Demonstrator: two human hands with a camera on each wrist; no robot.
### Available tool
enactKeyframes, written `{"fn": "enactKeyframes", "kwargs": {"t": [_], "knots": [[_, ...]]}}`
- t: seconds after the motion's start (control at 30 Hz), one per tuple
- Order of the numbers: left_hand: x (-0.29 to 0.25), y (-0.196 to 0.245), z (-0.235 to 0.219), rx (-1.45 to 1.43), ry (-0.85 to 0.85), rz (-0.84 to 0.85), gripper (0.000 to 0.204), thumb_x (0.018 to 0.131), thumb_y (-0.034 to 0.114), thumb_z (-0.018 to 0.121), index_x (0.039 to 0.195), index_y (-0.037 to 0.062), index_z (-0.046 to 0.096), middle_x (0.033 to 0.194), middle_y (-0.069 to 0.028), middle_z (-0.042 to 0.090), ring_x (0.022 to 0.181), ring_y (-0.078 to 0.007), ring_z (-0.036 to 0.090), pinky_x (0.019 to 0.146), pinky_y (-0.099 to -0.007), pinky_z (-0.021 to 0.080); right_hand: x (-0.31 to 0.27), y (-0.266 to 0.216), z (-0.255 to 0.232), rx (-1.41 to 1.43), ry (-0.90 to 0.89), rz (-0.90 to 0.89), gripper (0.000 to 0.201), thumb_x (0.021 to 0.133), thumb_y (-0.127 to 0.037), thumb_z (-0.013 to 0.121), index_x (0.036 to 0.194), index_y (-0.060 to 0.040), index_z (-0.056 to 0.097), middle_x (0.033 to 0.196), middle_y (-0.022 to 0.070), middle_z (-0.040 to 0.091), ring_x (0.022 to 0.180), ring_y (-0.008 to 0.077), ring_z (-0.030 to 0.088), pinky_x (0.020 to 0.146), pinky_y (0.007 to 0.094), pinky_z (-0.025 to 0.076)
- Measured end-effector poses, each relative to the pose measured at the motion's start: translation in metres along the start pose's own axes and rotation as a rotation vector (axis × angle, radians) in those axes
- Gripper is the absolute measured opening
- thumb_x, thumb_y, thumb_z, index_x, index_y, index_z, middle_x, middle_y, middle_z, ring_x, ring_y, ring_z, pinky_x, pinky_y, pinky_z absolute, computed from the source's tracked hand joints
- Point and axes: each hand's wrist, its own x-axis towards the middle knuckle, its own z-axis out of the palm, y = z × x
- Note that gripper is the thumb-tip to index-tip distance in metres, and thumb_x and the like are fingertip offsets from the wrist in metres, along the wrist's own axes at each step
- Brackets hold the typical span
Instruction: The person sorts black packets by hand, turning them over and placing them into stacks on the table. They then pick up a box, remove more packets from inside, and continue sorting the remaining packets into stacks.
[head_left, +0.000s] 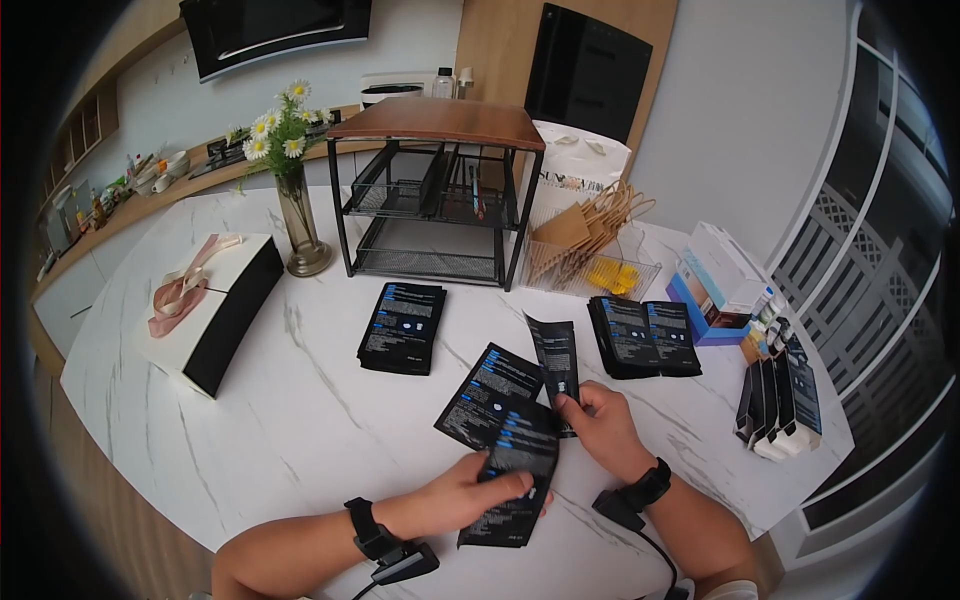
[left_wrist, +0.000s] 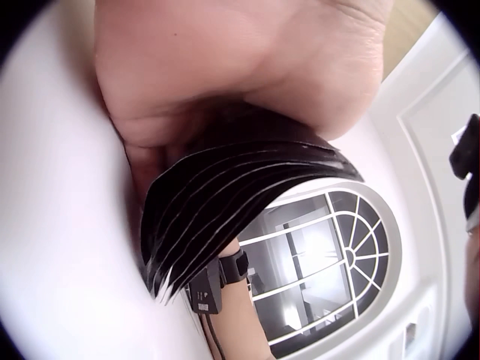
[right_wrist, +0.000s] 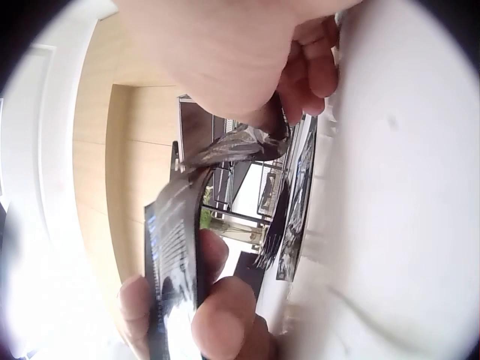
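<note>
My left hand (head_left: 450,500) grips a stack of black printed pouches (head_left: 525,440), thumb across the front. In the left wrist view several layered edges of the stack (left_wrist: 225,187) fan out below the palm. The right hand (head_left: 608,432) pinches a single black pouch (head_left: 556,350) between thumb and fingers; it stands bent and tilted above the table. Beneath both, more black pouches (head_left: 490,385) lie on the marble-patterned table. In the right wrist view, the right hand's pouch (right_wrist: 240,146) overlaps the top of the left hand's stack (right_wrist: 176,247).
One pile of black pouches (head_left: 402,328) lies to the left, and a double pile (head_left: 645,337) to the right. Behind stand a wood-topped rack (head_left: 435,125), a flower vase (head_left: 302,225) and a wire basket (head_left: 560,270). A white box (head_left: 215,310) with ribbon sits left; cartons (head_left: 720,280) are right.
</note>
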Motion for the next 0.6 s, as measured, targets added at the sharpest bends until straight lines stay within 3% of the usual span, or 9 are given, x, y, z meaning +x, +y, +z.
{"fn": "enactKeyframes", "kwargs": {"t": [0.03,0.13,0.17,0.27,0.4,0.47,0.53,0.6], "knots": [[-0.002,0.001,0.003,0.114,-0.005,-0.021,0.037,0.107,0.023,0.057,0.134,-0.0021,0.057,0.121,-0.0105,0.072,0.110,-0.0177,0.066,0.099,-0.0323,0.053,0.000,-0.006,0.004,0.029,0.061,-0.010,0.035,0.095,-0.020,0.074,0.072,0.0039,0.063,0.066,0.0070,0.058,0.060,0.0138,0.052,0.056,0.0327,0.040],[-0.003,0.002,0.004,0.252,-0.001,-0.111,0.038,0.105,0.022,0.060,0.135,-0.0006,0.058,0.121,-0.0073,0.071,0.108,-0.0127,0.062,0.097,-0.0288,0.050,0.002,0.007,0.006,-0.046,0.001,-0.061,0.043,0.093,-0.023,0.075,0.064,0.0035,0.058,0.061,0.0093,0.054,0.057,0.0179,0.049,0.055,0.0358,0.039],[-0.003,0.006,0.004,0.304,0.007,-0.127,0.038,0.104,0.022,0.063,0.135,-0.0003,0.058,0.119,-0.0061,0.070,0.107,-0.0122,0.061,0.096,-0.0286,0.050,0.002,0.006,0.006,-0.058,0.006,-0.078,0.051,0.095,-0.030,0.072,0.060,0.0018,0.054,0.060,0.0103,0.053,0.056,0.0233,0.048,0.060,0.0384,0.039],[-0.004,0.007,0.004,0.364,0.006,-0.126,0.039,0.102,0.021,0.066,0.135,0.0002,0.059,0.116,-0.0036,0.069,0.103,-0.0114,0.060,0.094,-0.0280,0.050,0.003,0.009,0.006,-0.107,-0.016,-0.066,0.052,0.098,-0.033,0.068,0.059,-0.0011,0.055,0.060,0.0098,0.054,0.058,0.0259,0.049,0.070,0.0397,0.040],[-0.002,0.006,-0.003,0.386,-0.006,-0.122,0.038,0.100,0.019,0.070,0.132,0.0009,0.061,0.114,-0.0028,0.069,0.101,-0.0105,0.060,0.092,-0.0280,0.050,0.000,0.006,0.004,-0.010,-0.102,0.011,0.049,0.101,-0.036,0.062,0.064,-0.0036,0.061,0.059,0.0098,0.055,0.059,0.0275,0.049,0.075,0.0413,0.039],[-0.001,0.003,-0.003,0.344,0.029,-0.046,0.035,0.100,0.018,0.070,0.129,0.0018,0.062,0.109,-0.0021,0.069,0.095,-0.0102,0.061,0.087,-0.0272,0.051,-0.004,-0.013,0.002,-0.119,-0.169,-0.362,0.046,0.105,-0.038,0.056,0.075,-0.0036,0.066,0.061,0.0080,0.056,0.060,0.0260,0.048,0.077,0.0410,0.041],[-0.001,0.001,-0.001,0.301,0.065,0.031,0.032,0.099,0.018,0.069,0.127,0.0026,0.062,0.103,-0.0014,0.069,0.089,-0.0098,0.062,0.081,-0.0264,0.052,-0.005,0.004,0.009,-0.054,-0.135,-0.312,0.046,0.106,-0.038,0.052,0.079,-0.0043,0.067,0.065,0.0067,0.059,0.062,0.0237,0.050,0.080,0.0403,0.042],[0.000,0.001,0.000,0.124,0.258,0.079,0.034,0.099,0.017,0.071,0.128,0.0015,0.062,0.110,-0.0039,0.071,0.097,-0.0111,0.065,0.088,-0.0280,0.054,-0.007,0.000,0.010,0.010,-0.101,-0.262,0.046,0.108,-0.037,0.048,0.083,-0.0050,0.068,0.068,0.0053,0.061,0.063,0.0215,0.053,0.083,0.0395,0.044]]}}
